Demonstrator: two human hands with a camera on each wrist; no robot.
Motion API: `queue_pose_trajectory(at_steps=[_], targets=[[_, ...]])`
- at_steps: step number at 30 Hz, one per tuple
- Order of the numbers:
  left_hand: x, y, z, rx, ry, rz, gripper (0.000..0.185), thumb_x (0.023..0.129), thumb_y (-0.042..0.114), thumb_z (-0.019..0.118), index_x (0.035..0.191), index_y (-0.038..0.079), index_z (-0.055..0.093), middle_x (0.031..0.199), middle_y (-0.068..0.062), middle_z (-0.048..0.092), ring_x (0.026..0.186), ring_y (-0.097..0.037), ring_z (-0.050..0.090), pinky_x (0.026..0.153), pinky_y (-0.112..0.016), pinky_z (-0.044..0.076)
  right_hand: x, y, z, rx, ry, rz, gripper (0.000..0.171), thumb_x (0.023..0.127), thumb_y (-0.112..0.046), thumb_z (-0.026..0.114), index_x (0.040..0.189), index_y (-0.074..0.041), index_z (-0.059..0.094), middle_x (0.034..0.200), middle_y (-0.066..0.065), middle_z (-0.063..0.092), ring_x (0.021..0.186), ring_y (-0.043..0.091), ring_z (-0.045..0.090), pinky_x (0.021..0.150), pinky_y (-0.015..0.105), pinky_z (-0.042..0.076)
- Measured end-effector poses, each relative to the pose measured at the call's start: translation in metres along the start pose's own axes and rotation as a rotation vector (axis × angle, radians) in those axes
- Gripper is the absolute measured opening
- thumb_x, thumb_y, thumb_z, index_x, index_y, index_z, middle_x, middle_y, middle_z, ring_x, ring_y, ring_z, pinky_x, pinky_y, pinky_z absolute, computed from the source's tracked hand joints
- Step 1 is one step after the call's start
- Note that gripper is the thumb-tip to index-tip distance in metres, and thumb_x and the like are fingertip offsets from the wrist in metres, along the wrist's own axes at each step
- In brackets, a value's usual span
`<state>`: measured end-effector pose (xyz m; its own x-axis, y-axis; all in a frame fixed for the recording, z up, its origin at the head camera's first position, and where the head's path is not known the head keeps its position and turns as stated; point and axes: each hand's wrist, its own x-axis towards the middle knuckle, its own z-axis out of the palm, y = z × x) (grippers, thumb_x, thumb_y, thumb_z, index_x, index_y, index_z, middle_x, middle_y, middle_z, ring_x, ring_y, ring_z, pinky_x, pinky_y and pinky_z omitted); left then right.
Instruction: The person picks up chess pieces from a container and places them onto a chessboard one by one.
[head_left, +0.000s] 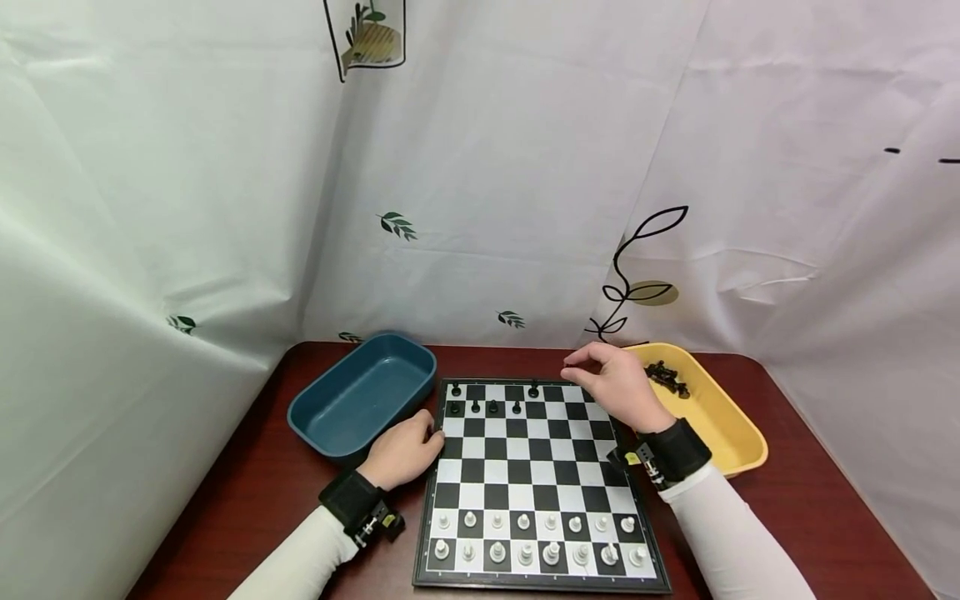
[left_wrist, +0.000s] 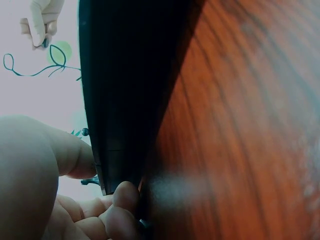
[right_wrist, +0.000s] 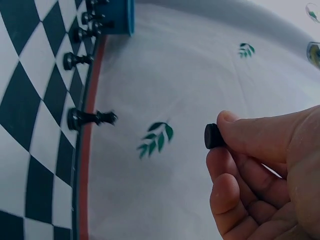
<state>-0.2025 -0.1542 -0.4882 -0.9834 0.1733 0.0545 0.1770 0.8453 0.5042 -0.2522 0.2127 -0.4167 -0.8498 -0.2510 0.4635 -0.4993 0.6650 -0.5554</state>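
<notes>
Held piece [right_wrist: 214, 136], right grip [right_wrist: 265, 180]: black; fingers cover all but 1 round end; kind cannot be told.
Heaped black pieces [head_left: 663, 377], right of the head view: too small to count or identify.
Yellow tray [head_left: 723, 425]: left wall partly hidden by hand and wristband [head_left: 673, 450].
Chessboard [right_wrist: 44, 125]: cut by the left edge, right wrist view.
Cluster of black pieces [right_wrist: 84, 34], upper left, same view: overlapping, blurred.
Blue tray [right_wrist: 117, 17]: cut by the top edge there.
Left grip [left_wrist: 30, 170]: cropped at lower left, left wrist view.
Sleeves [head_left: 742, 542], 2, and bench [head_left: 225, 517]: cut by the head view's bottom edge.
</notes>
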Motion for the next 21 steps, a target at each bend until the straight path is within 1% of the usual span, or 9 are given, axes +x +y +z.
queue_pose_trajectory(at_steps=[3, 9, 16, 21], targets=[[0.001, -0.001, 0.001, 0.002, 0.001, 0.001, 0.015, 0.106, 0.027, 0.065, 0.095, 0.018, 0.06, 0.073, 0.002, 0.052, 0.063, -0.015, 0.051, 0.062, -0.038, 0.043, -0.001, -0.002, 0.007, 0.0, -0.012, -0.016, 0.014, 0.097, -0.012, 0.088, 0.11, -0.012, 0.084, 0.109, 0.003, 0.081, 0.08, 0.016, 0.063, 0.071, 0.035, 0.048], [0.001, 0.0, 0.0, 0.0, 0.001, -0.001, 0.015, 0.105, 0.026, 0.065, 0.094, 0.018, 0.06, 0.072, 0.002, 0.052, 0.063, -0.015, 0.051, 0.061, -0.038, 0.043, -0.001, -0.003, 0.021, 0.003, -0.019, -0.012, 0.015, 0.097, -0.012, 0.088, 0.111, -0.013, 0.084, 0.107, 0.001, 0.08, 0.088, 0.017, 0.069, 0.074, 0.037, 0.052], [0.002, -0.003, 0.003, 0.007, -0.009, -0.013, 0.016, 0.106, 0.027, 0.065, 0.094, 0.018, 0.059, 0.073, 0.002, 0.052, 0.063, -0.015, 0.051, 0.062, -0.037, 0.043, -0.003, -0.003, 0.036, 0.022, -0.062, 0.014, 0.015, 0.096, -0.013, 0.089, 0.11, -0.013, 0.085, 0.106, -0.001, 0.081, 0.086, 0.013, 0.07, 0.072, 0.034, 0.055], [0.001, -0.002, 0.003, 0.002, -0.008, -0.009, 0.016, 0.105, 0.027, 0.065, 0.094, 0.018, 0.059, 0.073, 0.001, 0.052, 0.063, -0.016, 0.051, 0.061, -0.037, 0.043, -0.003, 0.0, 0.044, 0.025, -0.074, -0.014, 0.015, 0.095, -0.011, 0.09, 0.109, -0.009, 0.086, 0.104, -0.002, 0.081, 0.089, 0.015, 0.074, 0.075, 0.035, 0.058]])
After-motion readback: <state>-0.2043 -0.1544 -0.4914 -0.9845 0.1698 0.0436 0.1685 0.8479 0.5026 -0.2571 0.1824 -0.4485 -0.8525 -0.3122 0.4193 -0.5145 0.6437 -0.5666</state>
